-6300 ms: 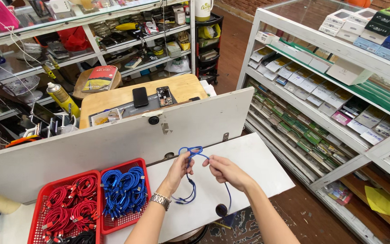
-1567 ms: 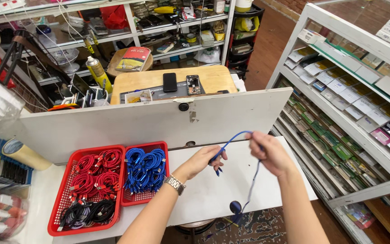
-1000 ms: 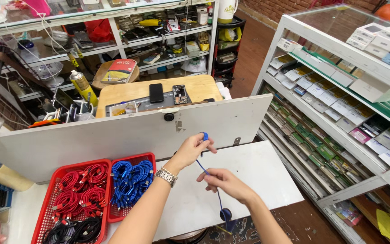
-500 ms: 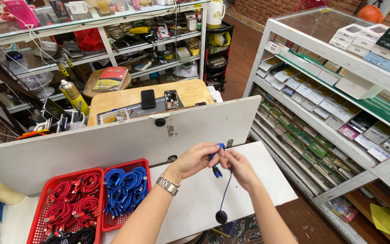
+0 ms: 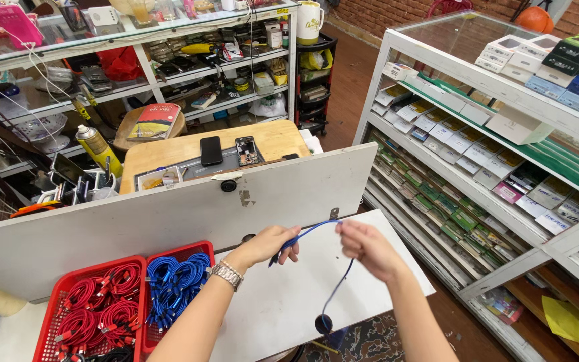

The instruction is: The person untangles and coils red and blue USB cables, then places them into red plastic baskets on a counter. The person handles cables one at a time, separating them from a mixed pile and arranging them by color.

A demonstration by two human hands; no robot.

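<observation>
Above a white tabletop (image 5: pixel 283 315), a person's left hand (image 5: pixel 273 243) and right hand (image 5: pixel 364 245) each close their fingers on a thin blue cable (image 5: pixel 313 231), stretched between them, its tail hanging toward the table edge. Left of the cable sits a red plastic basket (image 5: pixel 169 251) of coiled blue cables (image 5: pixel 175 285).

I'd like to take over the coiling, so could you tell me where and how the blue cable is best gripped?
Probably grip the blue cable on the taut span between the left hand and right hand, pinching from above. That stretch is straight and lifted off the white table; the rest dangles loose below.
</observation>
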